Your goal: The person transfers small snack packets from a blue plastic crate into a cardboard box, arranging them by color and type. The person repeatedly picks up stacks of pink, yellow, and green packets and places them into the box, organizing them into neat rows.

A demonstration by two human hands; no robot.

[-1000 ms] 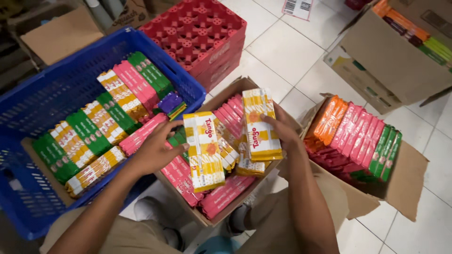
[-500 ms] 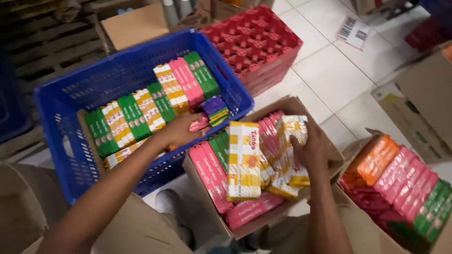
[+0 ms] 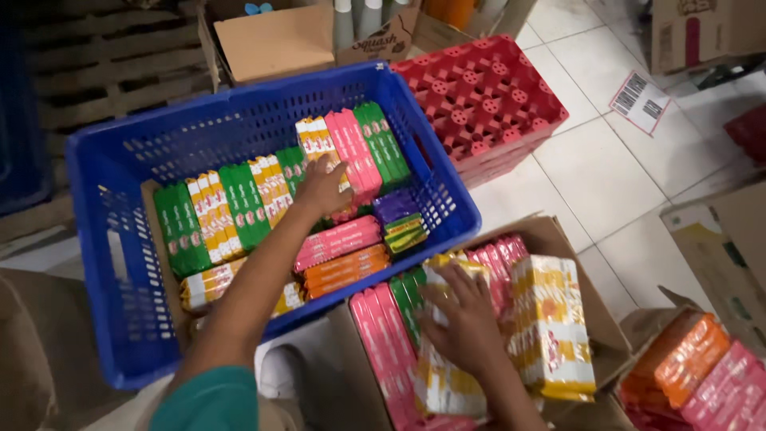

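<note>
My left hand (image 3: 323, 187) reaches into the blue plastic crate (image 3: 120, 239). Its fingers curl over the near end of a yellow-and-white snack pack (image 3: 313, 137) that lies in a row between green packs (image 3: 239, 203) and pink packs (image 3: 355, 148). My right hand (image 3: 463, 319) lies in the open cardboard box (image 3: 558, 239), fingers apart on top of a bundle of yellow packs (image 3: 443, 383). A second yellow bundle (image 3: 550, 327) stands just right of it. Pink packs (image 3: 383, 343) fill the box's left side.
A red crate (image 3: 479, 96) stands upside down behind the box. Another cardboard box with orange and pink packs (image 3: 686, 367) sits at the lower right. More cartons (image 3: 275, 40) and a wooden pallet (image 3: 104, 72) stand at the back. White floor tiles (image 3: 606, 168) show on the right.
My left hand has gone from the cardboard box up into the blue crate. My right hand has lowered from holding a yellow bundle upright to lying on the packs. The camera has swung left.
</note>
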